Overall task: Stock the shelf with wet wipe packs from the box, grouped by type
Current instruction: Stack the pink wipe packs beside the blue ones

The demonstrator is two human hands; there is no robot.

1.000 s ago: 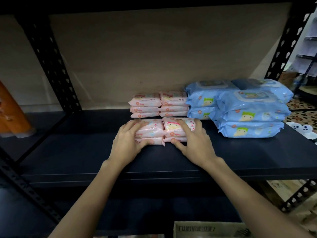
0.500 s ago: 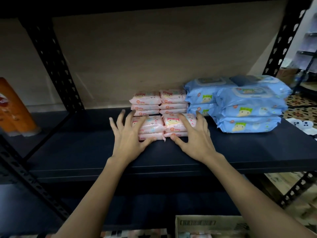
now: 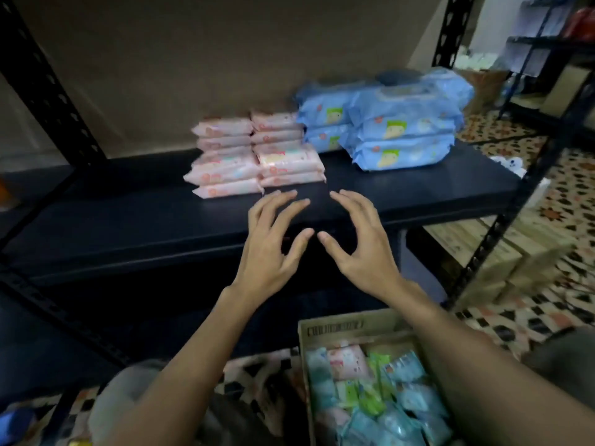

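Note:
Small pink wet wipe packs [image 3: 257,156] stand in stacks at the middle of the dark shelf board [image 3: 128,220]. Larger blue packs [image 3: 399,123] are piled to their right. My left hand [image 3: 273,246] and my right hand [image 3: 357,243] hover side by side over the shelf's front edge, fingers spread, holding nothing, a short way in front of the pink stacks. Below, at the bottom right, the cardboard box [image 3: 347,326] holds several mixed packs in blue, green and pink [image 3: 370,391].
Black perforated uprights [image 3: 48,91] frame the shelf, with another upright [image 3: 502,220] at the right. A patterned tile floor [image 3: 547,188] and cardboard boxes [image 3: 483,252] lie to the right. A second rack [image 3: 553,43] stands far right.
Both hands let go of the front pink stacks and drew back toward me, fingers spreading. The view tilted down, bringing the box into sight.

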